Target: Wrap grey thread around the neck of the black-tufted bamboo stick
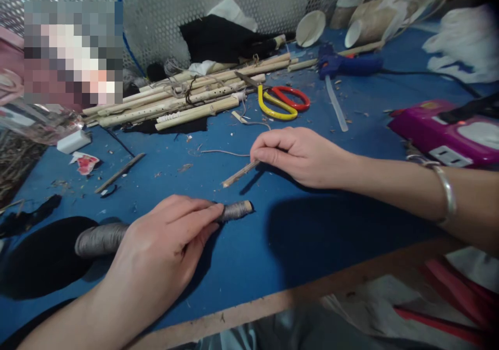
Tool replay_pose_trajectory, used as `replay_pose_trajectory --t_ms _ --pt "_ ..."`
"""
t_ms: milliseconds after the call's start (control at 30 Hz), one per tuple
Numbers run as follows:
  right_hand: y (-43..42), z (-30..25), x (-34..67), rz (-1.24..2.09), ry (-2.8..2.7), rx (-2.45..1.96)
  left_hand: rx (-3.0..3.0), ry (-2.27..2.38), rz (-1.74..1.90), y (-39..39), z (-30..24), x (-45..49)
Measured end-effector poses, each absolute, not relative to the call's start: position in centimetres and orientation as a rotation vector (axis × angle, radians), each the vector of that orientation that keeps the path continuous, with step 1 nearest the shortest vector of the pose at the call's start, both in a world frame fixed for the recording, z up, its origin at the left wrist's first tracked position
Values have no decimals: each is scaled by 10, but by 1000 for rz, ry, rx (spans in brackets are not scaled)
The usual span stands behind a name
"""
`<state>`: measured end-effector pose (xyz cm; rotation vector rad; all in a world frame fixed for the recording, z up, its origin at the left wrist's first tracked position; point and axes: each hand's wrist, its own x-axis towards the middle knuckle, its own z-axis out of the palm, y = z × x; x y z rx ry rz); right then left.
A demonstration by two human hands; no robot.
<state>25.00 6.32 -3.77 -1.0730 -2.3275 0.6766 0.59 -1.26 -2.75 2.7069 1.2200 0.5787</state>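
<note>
My left hand (163, 246) lies over a long spool of grey thread (236, 211) on the blue table (312, 225), fingers wrapped on its narrow end. The spool's thick end (99, 239) sticks out to the left of the hand. My right hand (300, 155) is closed in a pinch on a thin wooden stick (237, 174), whose free tip rests on the table. A thin pale thread (222, 152) runs leftward from near that hand's fingertips. A metal bangle (446, 189) sits on my right wrist.
A pile of bamboo sticks (187, 98) lies at the back, with red-and-yellow scissors (283, 101) beside it. Farther back are a blue glue gun (346, 64) and black cloth (218, 38). A magenta box (440, 132) stands at the right. Another black cloth (42, 259) lies at the left.
</note>
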Motion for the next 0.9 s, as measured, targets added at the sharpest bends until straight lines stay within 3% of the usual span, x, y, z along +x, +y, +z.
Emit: replay_pose_trajectory --t_ms 333,767,900 --pt "65 -35 264 593 -2412 -911 2802 1250 287 5 -26 5" --pt "51 -26 267 429 -2659 -769 2831 1288 459 12 -25 -3" --pt "76 -12 265 199 -2522 -894 2782 1338 454 11 -25 -3"
